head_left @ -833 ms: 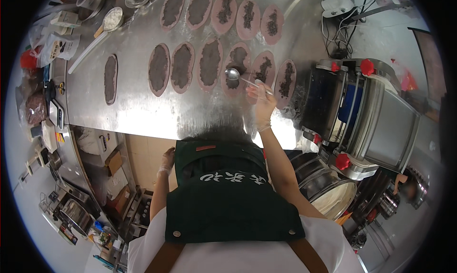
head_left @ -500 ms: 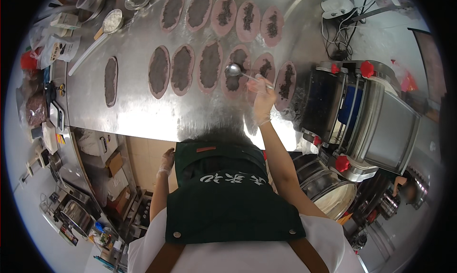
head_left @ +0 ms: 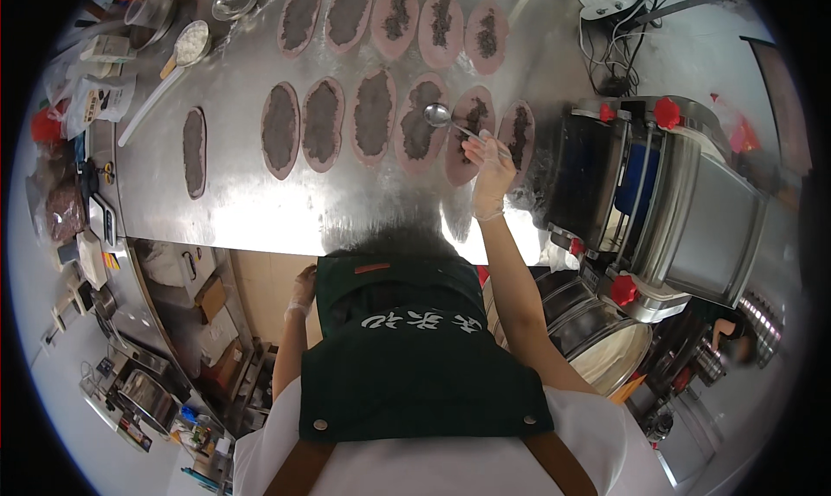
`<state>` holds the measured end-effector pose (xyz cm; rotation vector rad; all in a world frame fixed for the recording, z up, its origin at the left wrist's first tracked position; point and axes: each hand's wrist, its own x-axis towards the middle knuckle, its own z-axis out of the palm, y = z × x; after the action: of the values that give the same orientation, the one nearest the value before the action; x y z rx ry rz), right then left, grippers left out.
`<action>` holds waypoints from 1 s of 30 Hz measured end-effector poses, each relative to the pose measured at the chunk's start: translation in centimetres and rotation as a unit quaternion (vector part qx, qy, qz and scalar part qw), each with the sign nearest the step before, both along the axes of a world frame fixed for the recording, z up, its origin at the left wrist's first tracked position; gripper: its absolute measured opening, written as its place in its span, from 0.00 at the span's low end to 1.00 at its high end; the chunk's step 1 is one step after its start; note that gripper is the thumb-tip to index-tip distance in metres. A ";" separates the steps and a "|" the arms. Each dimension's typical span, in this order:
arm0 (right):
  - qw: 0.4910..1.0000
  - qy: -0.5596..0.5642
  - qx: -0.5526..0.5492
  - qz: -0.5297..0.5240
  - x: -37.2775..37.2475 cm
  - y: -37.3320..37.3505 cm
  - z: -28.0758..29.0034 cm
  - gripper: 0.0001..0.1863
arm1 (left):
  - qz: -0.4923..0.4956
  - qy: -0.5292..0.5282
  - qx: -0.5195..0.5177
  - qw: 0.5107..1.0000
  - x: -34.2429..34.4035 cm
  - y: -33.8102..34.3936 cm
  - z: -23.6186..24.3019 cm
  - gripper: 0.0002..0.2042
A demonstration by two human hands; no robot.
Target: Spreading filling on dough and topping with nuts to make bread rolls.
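Spoon [head_left: 440,115] shifted slightly leftward, bowl over a filled oval dough piece [head_left: 419,127]. Right hand [head_left: 490,163] clamped on handle; left hand [head_left: 303,290] hangs loose below counter. Spread filling evenly, inside edges.

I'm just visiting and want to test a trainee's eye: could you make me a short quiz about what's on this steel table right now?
1. True or false: the right hand holds a metal spoon over the near row of dough ovals.
2. Where is the left hand? A) pressing an oval B) hanging below the steel table edge C) on the machine with red knobs
3. Fill in: the far row of ovals counts ___ pieces.

Key: 1 true; 2 B; 3 five.
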<state>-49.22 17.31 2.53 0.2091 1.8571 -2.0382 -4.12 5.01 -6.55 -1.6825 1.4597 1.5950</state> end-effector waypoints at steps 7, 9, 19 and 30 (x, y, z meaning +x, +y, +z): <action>0.998 -0.055 0.012 0.021 3.7 2.9 -0.2 0.15 | -0.020 0.031 -0.019 0.999 2.5 0.5 -2.9 0.22; 0.998 -0.054 0.004 0.038 4.4 3.4 -0.3 0.14 | -0.001 0.025 -0.006 1.000 1.9 0.7 -2.2 0.21; 0.993 -0.005 0.018 0.115 4.5 3.7 0.1 0.15 | 0.025 0.040 -0.020 0.999 3.7 0.7 -3.9 0.21; 0.992 -0.014 0.014 0.127 2.8 1.7 0.2 0.14 | 0.027 0.000 -0.007 1.000 0.3 0.7 0.0 0.21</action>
<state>-46.44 19.04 2.77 0.0060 1.7935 -1.8291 -3.85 5.69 -6.56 -1.7442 1.4389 1.6165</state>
